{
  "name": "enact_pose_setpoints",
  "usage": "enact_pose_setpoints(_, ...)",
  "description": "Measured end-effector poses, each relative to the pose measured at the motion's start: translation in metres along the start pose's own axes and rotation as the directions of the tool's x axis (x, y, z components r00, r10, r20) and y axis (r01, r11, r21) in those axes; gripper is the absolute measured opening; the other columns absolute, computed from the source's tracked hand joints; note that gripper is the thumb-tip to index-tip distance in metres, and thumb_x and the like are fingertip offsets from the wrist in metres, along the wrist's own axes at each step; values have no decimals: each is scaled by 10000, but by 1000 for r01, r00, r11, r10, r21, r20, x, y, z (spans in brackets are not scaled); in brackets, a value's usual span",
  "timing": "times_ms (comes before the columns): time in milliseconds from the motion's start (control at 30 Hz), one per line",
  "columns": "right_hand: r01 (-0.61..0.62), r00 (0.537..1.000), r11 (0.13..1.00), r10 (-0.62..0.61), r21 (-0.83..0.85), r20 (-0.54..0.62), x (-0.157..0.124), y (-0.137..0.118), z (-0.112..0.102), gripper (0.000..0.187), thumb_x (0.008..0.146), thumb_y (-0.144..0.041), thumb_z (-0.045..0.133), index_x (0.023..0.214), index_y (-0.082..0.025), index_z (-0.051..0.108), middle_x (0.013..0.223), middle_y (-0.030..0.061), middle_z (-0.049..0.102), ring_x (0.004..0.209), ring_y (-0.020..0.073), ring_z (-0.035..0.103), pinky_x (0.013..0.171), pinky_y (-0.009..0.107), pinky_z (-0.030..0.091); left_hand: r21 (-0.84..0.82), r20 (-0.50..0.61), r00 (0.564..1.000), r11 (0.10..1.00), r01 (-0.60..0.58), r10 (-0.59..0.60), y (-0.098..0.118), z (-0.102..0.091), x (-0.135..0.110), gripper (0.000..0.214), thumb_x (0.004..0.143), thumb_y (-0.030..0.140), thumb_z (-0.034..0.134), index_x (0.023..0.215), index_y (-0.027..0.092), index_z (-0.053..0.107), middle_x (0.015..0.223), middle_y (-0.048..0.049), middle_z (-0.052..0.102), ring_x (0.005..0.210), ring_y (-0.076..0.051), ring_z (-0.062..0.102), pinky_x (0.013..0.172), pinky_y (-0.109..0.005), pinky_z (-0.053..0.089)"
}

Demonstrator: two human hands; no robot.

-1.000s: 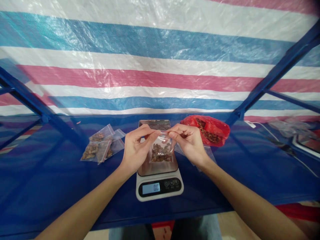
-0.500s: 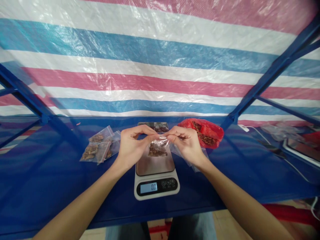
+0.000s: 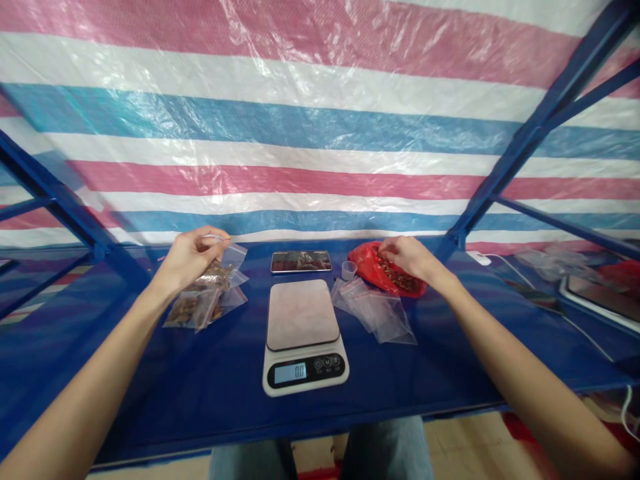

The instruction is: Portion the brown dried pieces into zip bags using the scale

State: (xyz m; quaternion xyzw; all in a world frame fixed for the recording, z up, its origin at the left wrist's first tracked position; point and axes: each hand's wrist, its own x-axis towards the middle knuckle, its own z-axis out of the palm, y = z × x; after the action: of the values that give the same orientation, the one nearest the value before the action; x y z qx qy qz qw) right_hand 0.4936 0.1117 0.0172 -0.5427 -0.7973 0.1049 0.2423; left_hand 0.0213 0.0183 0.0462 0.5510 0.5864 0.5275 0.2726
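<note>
My left hand [image 3: 193, 257] pinches the top of a small clear zip bag [image 3: 216, 273] with brown dried pieces in it, held over a pile of similar filled zip bags [image 3: 187, 310]. On the right, my right hand [image 3: 407, 255] has its fingertips at the opening of a red plastic bag [image 3: 365, 260] full of brown bits; the fingertips are partly hidden there, and whether they grip anything is unclear. Between the hands stands a white kitchen scale [image 3: 304, 333] with a bare plate, its display reading 0.0.
Flat empty zip bags [image 3: 377, 313] lie right of the scale, near a small clear cup [image 3: 349, 269]. Behind the scale a phone [image 3: 301, 261] leans upright. Blue metal struts [image 3: 520, 143] slope at both sides, and a white cable [image 3: 575, 327] runs along the right.
My hands have parted from above the scale. The left carried the filled zip bag to the pile on the left; the right moved over to the red bag.
</note>
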Motion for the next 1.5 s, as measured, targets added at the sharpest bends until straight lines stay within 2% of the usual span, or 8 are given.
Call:
enact_pose_setpoints(100, 29, 998, 986, -20, -166, 51, -7, 13, 13, 217, 841, -62, 631, 924, -187, 787, 997, 115, 813, 911, 270, 756, 827, 338, 533, 122, 43, 999, 993, -6, 1, -24, -9, 11, 357, 697, 309, 865, 1007, 154, 780, 601, -2, 678, 441, -117, 492, 418, -204, 335)
enact_pose_setpoints(267, 142, 988, 967, -126, -211, 89, -17, 11, 28, 321, 945, -139, 543, 1198, -136, 740, 1279, 185, 735, 1160, 324, 709, 1008, 419, 536, 367, 49, 995, 925, -98, 86, -52, -11, 11, 360, 734, 278, 855, 1068, 185, 758, 643, 27, 672, 587, -174, 583, 547, -221, 421)
enact_pose_setpoints(433, 243, 969, 952, -230, -186, 90, -19, 18, 37, 386, 965, -162, 476, 1274, -107, 701, 1350, 220, 680, 1267, 345, 643, 1115, 480, 497, 499, 19, 948, 819, -284, 318, -72, -18, 8, 240, 818, 307, 772, 1038, 210, 779, 942, -35, 718, 972, -258, 622, 918, -314, 492)
enact_pose_setpoints(600, 261, 965, 960, -258, -102, 42, -18, 33, 55, 371, 910, -156, 504, 1213, -135, 717, 1303, 199, 690, 1233, 358, 641, 1108, 544, 498, 625, 269, 917, 671, -399, 295, -87, -19, 12, 332, 934, 446, 566, 1100, 244, 772, 1230, -101, 675, 1204, -342, 590, 1129, -537, 434)
enact_pose_setpoints(733, 305, 952, 952, -305, -8, -18, -17, 39, 62, 394, 874, -105, 493, 1184, -177, 726, 1303, 162, 685, 1263, 336, 629, 1126, 533, 492, 600, 379, 892, 668, -440, 248, -86, -15, 12, 387, 985, 456, 470, 1116, 233, 759, 1281, -97, 652, 1245, -304, 603, 1143, -513, 456)
enact_pose_setpoints(900, 333, 942, 942, -331, 40, -55, -16, 37, 59, 387, 847, -70, 500, 1111, -209, 748, 1234, 137, 694, 1185, 329, 654, 1050, 504, 537, 581, 356, 894, 685, -439, 271, -82, -12, 8, 363, 988, 385, 441, 1056, 221, 758, 1204, -91, 664, 1166, -271, 641, 1093, -453, 498)
enact_pose_setpoints(1233, 316, 947, 949, -314, 15, -75, -16, 32, 48, 250, 966, -149, 480, 954, -216, 721, 1052, 114, 696, 978, 280, 684, 894, 416, 576, 601, 299, 897, 666, -441, 325, -75, -12, 3, 359, 990, 326, 425, 1036, 191, 754, 1151, -88, 669, 1143, -248, 630, 1082, -424, 490)
enact_pose_setpoints(1500, 297, 953, 939, -303, -172, -10, -24, 27, 27, 261, 977, -223, 542, 1165, -206, 722, 1162, 128, 719, 1049, 299, 710, 963, 465, 582, 602, 296, 900, 670, -435, 319, -76, -12, 3, 348, 971, 328, 436, 1022, 214, 761, 1135, -85, 685, 1106, -262, 655, 1047, -432, 513)
